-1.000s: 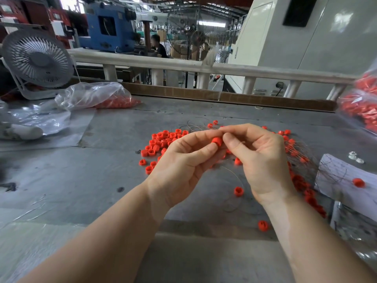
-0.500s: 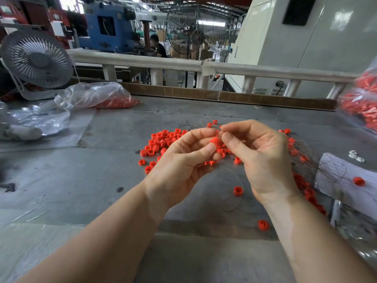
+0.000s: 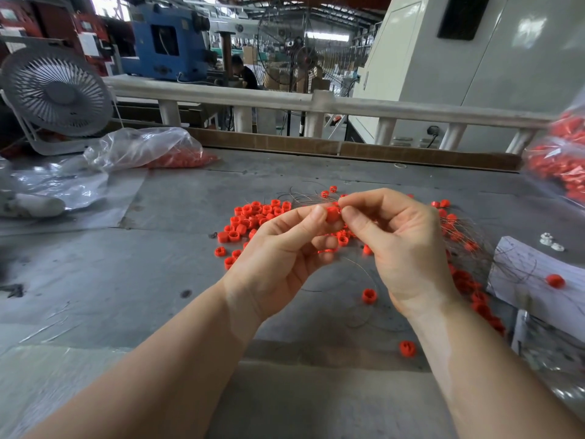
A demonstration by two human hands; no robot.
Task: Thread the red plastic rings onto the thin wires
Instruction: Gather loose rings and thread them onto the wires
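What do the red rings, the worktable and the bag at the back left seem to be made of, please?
Red rings: likely moulded plastic, uniform colour, dull sheen. Worktable: probably sheet metal, grey, scuffed, with seams. Bag: thin clear plastic film, crinkled and glossy.

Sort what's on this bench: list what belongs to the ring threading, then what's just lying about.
Job:
left hand, pinching a red ring
right hand, fingers pinched at that ring
loose ring pile
thin wires

Lying about:
white fan
plastic bag
white paper
small white parts
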